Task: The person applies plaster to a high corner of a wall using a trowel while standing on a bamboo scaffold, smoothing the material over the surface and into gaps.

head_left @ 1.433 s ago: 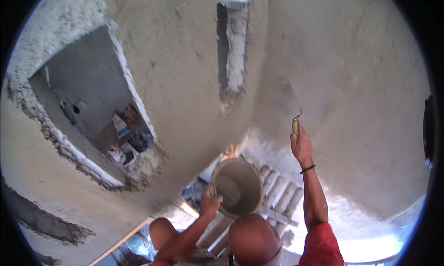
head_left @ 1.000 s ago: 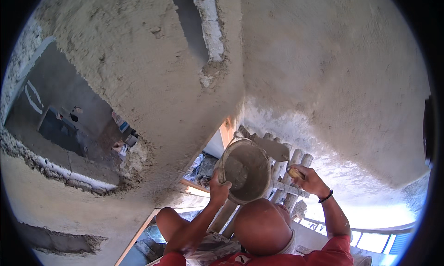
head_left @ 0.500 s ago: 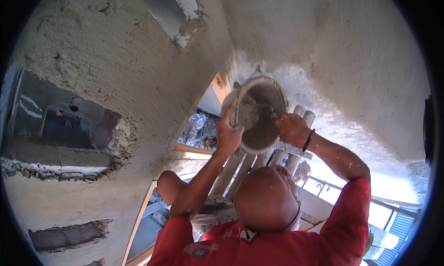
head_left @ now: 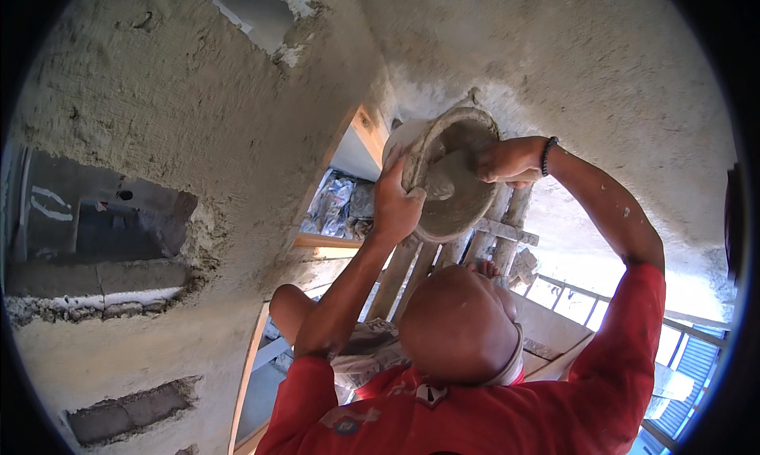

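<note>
A round bucket (head_left: 401,143) coated with dried grey mortar is tilted, its mouth turned toward the right. My left hand (head_left: 398,203) grips its near left rim, thumb at the edge and fingers around the outer side. Wet grey mortar (head_left: 451,216) covers the inside. My right hand (head_left: 513,161), with a dark beaded bracelet at the wrist, is closed at the right side of the bucket's mouth. It holds a trowel whose smeared blade (head_left: 453,176) lies inside against the mortar; the handle is hidden in the fist. Both arms wear red sleeves.
Rough plastered wall (head_left: 261,123) curves along the left, with a rectangular opening (head_left: 119,218) and a smaller recess (head_left: 131,411). Wooden planks (head_left: 398,277) lie under the bucket. A timber frame (head_left: 368,134) stands beside it, with plastic-wrapped items (head_left: 334,206) behind. Railings (head_left: 570,301) are at the lower right.
My right hand has moved up and right, its wrist bent over the rim. The trowel blade has turned inside the bucket, and the bucket's mouth is tipped further to the right.
</note>
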A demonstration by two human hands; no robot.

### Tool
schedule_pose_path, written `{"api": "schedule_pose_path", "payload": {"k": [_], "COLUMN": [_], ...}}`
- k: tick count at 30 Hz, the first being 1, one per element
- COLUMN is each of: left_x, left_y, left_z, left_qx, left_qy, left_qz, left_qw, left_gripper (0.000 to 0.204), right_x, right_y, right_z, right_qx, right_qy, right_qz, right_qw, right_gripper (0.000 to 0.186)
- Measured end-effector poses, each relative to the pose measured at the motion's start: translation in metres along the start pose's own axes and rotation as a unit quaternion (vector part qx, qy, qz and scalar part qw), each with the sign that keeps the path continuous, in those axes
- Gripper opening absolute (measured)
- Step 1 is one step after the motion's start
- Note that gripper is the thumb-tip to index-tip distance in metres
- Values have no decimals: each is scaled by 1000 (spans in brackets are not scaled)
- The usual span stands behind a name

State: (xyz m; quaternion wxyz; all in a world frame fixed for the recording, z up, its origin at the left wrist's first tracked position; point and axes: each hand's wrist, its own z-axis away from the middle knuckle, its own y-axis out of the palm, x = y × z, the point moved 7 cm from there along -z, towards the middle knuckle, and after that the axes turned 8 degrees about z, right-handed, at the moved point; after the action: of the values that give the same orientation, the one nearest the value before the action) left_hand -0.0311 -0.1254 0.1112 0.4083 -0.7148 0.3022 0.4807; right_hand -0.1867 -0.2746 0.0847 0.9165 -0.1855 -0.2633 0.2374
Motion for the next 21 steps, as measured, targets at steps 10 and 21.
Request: {"api": "schedule_pose_path", "payload": {"k": [10,21], "left_x": [30,63], "left_y": [-8,-24], "left_z": [11,12], "left_qx": [-38,-189], "left_qy": [-117,-163], "left_qz": [190,320], "left_qw": [974,914], "left_gripper": [59,54], "right_x": [-20,20], "right_y": [107,104], "right_z": [-30,24], "right_qx": [89,-121], "right_qy": [-165,-182], "right_qz": [-504,-586], "right_qw": [843,780], "right_gripper": [48,36]}}
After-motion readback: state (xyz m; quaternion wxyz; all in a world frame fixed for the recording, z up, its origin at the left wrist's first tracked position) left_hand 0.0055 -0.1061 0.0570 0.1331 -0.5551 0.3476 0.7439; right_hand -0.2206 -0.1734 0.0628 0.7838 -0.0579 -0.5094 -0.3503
